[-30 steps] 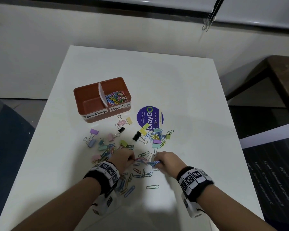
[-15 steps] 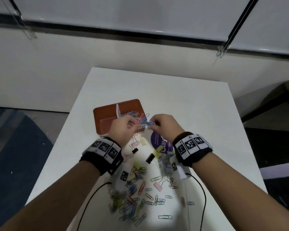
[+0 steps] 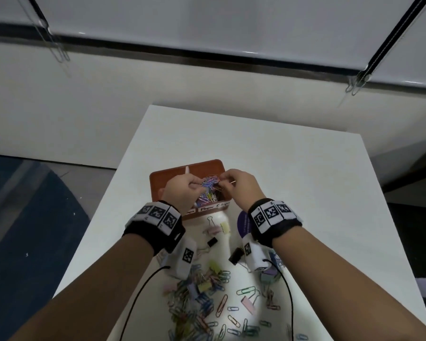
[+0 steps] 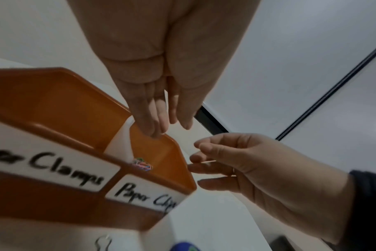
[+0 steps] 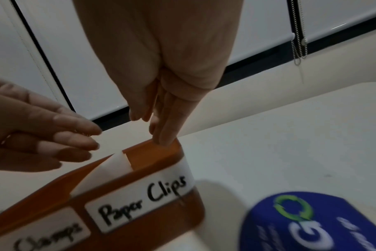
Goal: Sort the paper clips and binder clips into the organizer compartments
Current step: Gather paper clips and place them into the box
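We have both hands over the organizer (image 3: 158, 179), left hand (image 3: 180, 191) and right hand (image 3: 241, 187), fingers straight and let go, nothing held, above its paper-clip side, where paper clips (image 3: 210, 190) lie just beneath our fingertips. Next, we judge, another handful from the pile (image 3: 197, 299) behind our wrists; binder clips (image 3: 212, 241) mixed in hinder clean picking.

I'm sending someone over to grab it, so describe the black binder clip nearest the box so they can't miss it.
On the white table, find the orange box. In front of its labels lie a pink and a yellow clip; just nearer the person sits the black binder clip, the only dark one there.
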### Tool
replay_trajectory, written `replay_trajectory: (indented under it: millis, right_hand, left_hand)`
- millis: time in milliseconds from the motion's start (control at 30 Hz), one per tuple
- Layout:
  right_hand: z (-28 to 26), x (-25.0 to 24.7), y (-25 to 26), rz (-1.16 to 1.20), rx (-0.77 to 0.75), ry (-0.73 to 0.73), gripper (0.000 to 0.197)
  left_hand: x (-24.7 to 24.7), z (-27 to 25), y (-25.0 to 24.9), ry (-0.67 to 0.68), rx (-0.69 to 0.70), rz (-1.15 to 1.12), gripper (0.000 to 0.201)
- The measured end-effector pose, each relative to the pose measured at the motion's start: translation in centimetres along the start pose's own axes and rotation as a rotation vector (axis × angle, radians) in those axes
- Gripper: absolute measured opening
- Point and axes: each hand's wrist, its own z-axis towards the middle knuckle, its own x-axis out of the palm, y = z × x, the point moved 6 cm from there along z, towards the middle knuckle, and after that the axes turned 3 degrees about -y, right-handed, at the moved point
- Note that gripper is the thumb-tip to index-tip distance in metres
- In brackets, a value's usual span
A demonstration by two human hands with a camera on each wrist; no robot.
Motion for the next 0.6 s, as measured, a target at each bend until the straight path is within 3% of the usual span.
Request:
replay_trajectory:
  millis: [100,267,533,600]
  right_hand:
    - [-3.1,-0.7,-1.5,0.087,0.032,0.012,0.013]
    - [-11.2,0.0,-5.2,0.000,0.050,0.149,0.006]
    - [-23.4,5.3,-10.4,-0.169,0.041,0.509,0.018]
    - [-24.8,6.4,-10.9,-0.207,0.044,0.535,0.035]
  left_hand:
    - [0.6,-2.4,0.4,0.036,0.046,-0.011,0.017]
    - [3.1,-9.0,1.7,0.208,0.153,0.094,0.017]
    - [8.5,-19.8,7.2,0.518,0.145,0.295,0.019]
    - [9.2,-21.1,8.5,0.530,0.148,0.369,0.032]
